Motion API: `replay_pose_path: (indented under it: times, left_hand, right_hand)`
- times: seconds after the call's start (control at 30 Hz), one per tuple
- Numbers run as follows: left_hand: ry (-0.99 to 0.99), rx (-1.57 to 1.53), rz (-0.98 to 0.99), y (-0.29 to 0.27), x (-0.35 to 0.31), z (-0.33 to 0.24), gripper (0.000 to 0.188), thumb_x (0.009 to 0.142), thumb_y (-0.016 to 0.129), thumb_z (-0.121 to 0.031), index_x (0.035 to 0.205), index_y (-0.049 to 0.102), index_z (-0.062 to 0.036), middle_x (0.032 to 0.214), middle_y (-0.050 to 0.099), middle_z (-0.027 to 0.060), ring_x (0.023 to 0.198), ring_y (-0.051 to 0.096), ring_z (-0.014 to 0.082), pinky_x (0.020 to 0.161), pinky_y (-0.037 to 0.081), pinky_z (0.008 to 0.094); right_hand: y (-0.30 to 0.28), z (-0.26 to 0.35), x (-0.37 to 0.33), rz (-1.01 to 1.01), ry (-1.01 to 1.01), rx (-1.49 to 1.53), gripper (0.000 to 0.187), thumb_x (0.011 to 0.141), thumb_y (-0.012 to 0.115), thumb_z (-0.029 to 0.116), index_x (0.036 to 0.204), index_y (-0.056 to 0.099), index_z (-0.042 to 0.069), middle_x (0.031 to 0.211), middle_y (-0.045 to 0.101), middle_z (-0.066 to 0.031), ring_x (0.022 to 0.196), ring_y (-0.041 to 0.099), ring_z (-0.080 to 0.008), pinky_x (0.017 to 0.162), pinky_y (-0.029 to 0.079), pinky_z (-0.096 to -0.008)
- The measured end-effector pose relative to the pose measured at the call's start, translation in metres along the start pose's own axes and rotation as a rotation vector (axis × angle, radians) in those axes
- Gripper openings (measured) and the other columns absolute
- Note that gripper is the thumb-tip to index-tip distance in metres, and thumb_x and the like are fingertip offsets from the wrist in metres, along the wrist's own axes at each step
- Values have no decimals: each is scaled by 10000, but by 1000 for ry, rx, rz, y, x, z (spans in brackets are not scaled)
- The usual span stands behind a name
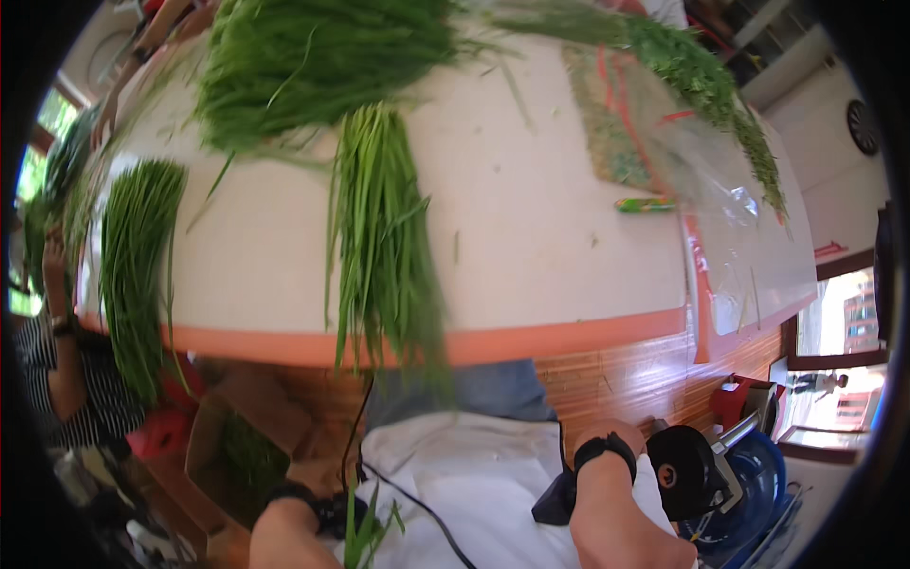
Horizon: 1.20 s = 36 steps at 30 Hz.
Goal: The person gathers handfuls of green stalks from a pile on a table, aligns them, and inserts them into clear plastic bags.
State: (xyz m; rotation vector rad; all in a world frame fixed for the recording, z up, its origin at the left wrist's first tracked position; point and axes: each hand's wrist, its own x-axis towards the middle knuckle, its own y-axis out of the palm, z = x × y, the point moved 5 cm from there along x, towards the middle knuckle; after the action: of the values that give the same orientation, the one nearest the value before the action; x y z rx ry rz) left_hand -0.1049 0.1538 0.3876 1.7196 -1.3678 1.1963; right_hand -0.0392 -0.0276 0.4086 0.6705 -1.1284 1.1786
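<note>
My left hand (287,539) and my right hand (630,531) are low at the lower edge, one on each side of my white shirt, with black straps at the wrists. The fingers of both are out of sight. A few flat green blades (363,536) stand up beside my left hand; whether it holds them I cannot tell. In front, a loose bunch of long green blades (379,209), like garlic chives, hangs over the near table edge, its right side blurred. A similar bunch (142,251) lies farther left, and a big heap (313,66) lies behind.
The pale table (531,247) has an orange border. At its right are a clear plastic bag (711,175), a small green packet (645,204) and feathery greens (682,66). A co-worker's hand (54,258) is at left. A blue tub (758,484) stands at lower right.
</note>
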Motion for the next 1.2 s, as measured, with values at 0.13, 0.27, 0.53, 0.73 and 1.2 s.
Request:
replay_pose_path:
  times: [0.13,0.27,0.53,0.73,1.2]
  left_hand:
    - [-6,316,-669,31,-33,-53,53,827,452,-27,834,428,19,602,521,203,410,427,228,376,349,308]
    - [217,332,-804,57,-60,-81,59,820,461,-25,840,418,8,566,509,152,355,338,132,331,247,237]
    - [56,437,-1068,102,-109,-82,68,911,431,-54,863,389,-32,550,502,96,331,312,93,302,159,212]
    - [-54,463,-1512,99,-161,-59,189,964,394,-191,835,387,-54,507,376,-1,345,262,41,304,164,183]
    - [-630,419,-1642,-63,-101,-57,244,968,399,-268,821,424,-75,602,287,-60,447,208,11,346,147,161]
  right_hand:
    - [39,-57,-64,-75,430,25,208,794,637,194,719,563,15,788,622,-122,607,597,-234,584,502,-334]
    - [88,-107,-156,447,902,-428,253,748,655,212,922,592,39,1054,560,-144,948,543,-294,743,462,-359]
    - [95,-142,-205,743,1186,-842,487,758,632,403,1202,531,227,1425,209,-185,1260,224,-453,860,320,-641]
    - [90,-161,-202,789,1203,-937,514,822,578,364,1250,470,101,1350,329,-239,1224,320,-447,945,333,-540]
    - [-118,-175,-26,63,893,-957,176,821,417,-29,898,575,-13,876,640,-128,799,629,-223,699,465,-280]
